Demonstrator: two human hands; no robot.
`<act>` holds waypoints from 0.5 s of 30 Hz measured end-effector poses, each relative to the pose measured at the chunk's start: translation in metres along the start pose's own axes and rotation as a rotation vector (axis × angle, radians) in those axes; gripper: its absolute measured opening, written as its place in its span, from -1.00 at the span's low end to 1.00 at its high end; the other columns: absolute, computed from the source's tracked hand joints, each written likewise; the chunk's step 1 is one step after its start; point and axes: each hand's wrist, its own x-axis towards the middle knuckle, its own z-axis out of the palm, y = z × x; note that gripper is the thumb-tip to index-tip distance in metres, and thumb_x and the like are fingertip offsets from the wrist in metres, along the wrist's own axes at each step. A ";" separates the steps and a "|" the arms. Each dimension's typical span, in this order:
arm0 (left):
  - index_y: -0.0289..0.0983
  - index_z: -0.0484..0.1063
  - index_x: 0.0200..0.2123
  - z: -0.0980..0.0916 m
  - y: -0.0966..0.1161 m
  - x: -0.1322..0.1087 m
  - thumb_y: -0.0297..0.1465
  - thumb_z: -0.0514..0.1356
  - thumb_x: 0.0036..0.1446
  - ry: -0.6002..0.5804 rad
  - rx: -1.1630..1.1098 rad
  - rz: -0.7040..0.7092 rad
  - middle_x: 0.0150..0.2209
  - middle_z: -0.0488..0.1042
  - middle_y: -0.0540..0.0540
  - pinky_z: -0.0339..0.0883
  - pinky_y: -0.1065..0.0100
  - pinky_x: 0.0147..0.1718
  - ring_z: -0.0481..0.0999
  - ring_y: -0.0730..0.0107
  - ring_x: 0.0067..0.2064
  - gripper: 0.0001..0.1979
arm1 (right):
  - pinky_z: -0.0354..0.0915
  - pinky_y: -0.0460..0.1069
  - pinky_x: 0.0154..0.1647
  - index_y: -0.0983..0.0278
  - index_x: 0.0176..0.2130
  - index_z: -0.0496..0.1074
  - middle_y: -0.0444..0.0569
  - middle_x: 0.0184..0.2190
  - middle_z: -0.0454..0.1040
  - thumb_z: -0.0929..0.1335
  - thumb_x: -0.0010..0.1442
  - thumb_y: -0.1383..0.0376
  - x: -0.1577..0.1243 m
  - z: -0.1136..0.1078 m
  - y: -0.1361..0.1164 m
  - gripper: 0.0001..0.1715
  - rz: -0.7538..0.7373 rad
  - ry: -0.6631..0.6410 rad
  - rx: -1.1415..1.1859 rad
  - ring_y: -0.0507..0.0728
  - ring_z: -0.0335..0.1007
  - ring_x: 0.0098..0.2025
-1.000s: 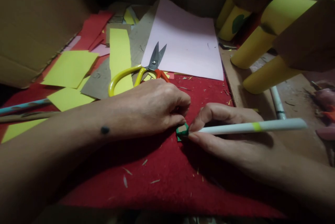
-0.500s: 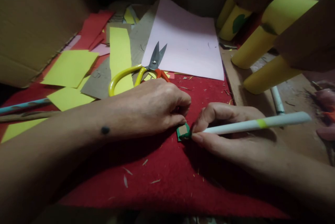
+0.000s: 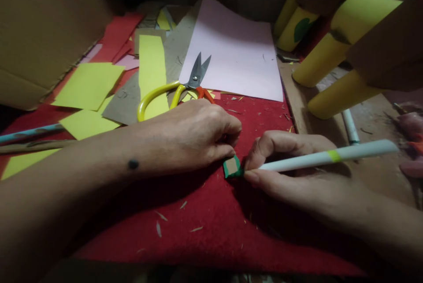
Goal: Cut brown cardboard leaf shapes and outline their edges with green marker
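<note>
A small squarish piece of cardboard (image 3: 232,166), tan in the middle and green along its edges, lies on the red cloth between my hands. My left hand (image 3: 205,135) is closed, with its thumb at the top edge of this piece; the other fingers curl under and are partly hidden. Pinched near its tip in my right hand (image 3: 284,159) is a slim white marker (image 3: 307,157) with a yellow band. Its dark green tip is at the piece's lower right corner. Behind my left hand rest scissors (image 3: 194,81) with yellow and orange handles, their blades parted.
Red cloth (image 3: 205,239) with paper slivers covers the table. Yellow paper pieces (image 3: 89,84) and grey card are at left, beside a cardboard box (image 3: 42,31). A pale pink sheet (image 3: 238,58) lies behind. Yellow paper tubes (image 3: 324,60) stand at right on cardboard.
My right hand has drawn the marker slightly to the right, its tip passing from the cardboard piece's lower edge to the corner. My left hand stays put.
</note>
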 end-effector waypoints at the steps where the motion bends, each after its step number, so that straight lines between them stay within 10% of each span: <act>1: -0.24 0.30 -0.58 0.000 0.000 0.000 -0.51 0.17 0.04 0.001 0.003 0.000 -0.64 0.27 0.13 0.00 0.40 -0.56 0.21 0.57 -0.61 -0.82 | 0.19 -0.25 -0.73 0.28 -0.50 0.40 -0.20 -0.67 0.43 0.43 0.01 0.47 0.000 0.000 0.000 -0.84 0.006 -0.004 -0.007 -0.06 0.33 -0.67; 15: -0.24 0.32 -0.56 0.000 0.000 0.000 -0.51 0.18 0.02 0.012 0.014 0.005 -0.64 0.27 0.14 -0.01 0.39 -0.55 0.22 0.57 -0.60 -0.84 | 0.13 -0.24 -0.76 0.29 -0.54 0.40 -0.19 -0.70 0.40 0.44 -0.02 0.44 0.000 -0.002 0.000 -0.85 0.038 0.066 0.011 -0.07 0.24 -0.69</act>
